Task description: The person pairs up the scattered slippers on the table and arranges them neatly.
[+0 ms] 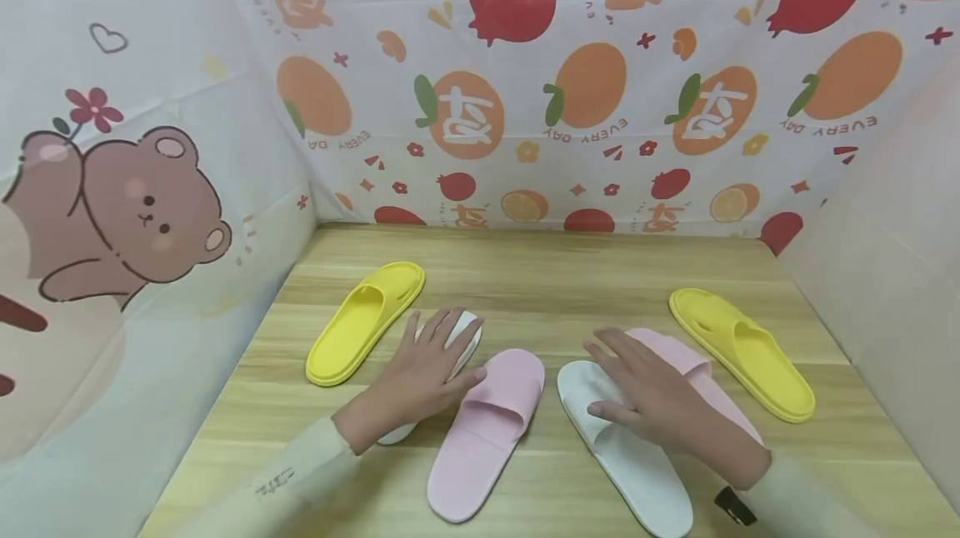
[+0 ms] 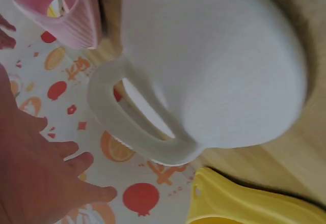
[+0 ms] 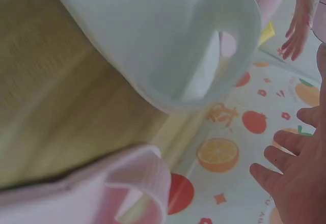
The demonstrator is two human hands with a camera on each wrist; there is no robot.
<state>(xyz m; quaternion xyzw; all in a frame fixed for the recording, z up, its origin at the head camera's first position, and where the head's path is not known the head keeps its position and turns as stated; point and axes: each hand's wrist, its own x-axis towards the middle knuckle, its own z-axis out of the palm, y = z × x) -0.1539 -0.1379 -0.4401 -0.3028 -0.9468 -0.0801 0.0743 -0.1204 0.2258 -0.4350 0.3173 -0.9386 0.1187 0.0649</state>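
Note:
My left hand point(image 1: 420, 384) is spread, palm down, above a white slipper point(image 1: 469, 336) that it partly covers. A gap shows between those fingers and the white slipper point(image 2: 219, 66) in the left wrist view. Beside it lies a pink slipper point(image 1: 468, 459), near my left thumb. Over on the right, my right hand point(image 1: 656, 396) hovers with its fingers extended above another white slipper point(image 1: 648, 480) and a second pink slipper point(image 1: 723, 396), hiding parts of both. The right wrist view has that hand point(image 3: 298, 168) apart from the slippers, holding nothing.
One yellow slipper point(image 1: 360, 326) lies at the left of the wood-grain table point(image 1: 555, 271), its pair point(image 1: 750, 355) at the right. Fruit-printed cloth point(image 1: 525, 105) rises behind the table. A bear-printed panel point(image 1: 150, 205) stands on the left, a pale one point(image 1: 877, 271) on the right.

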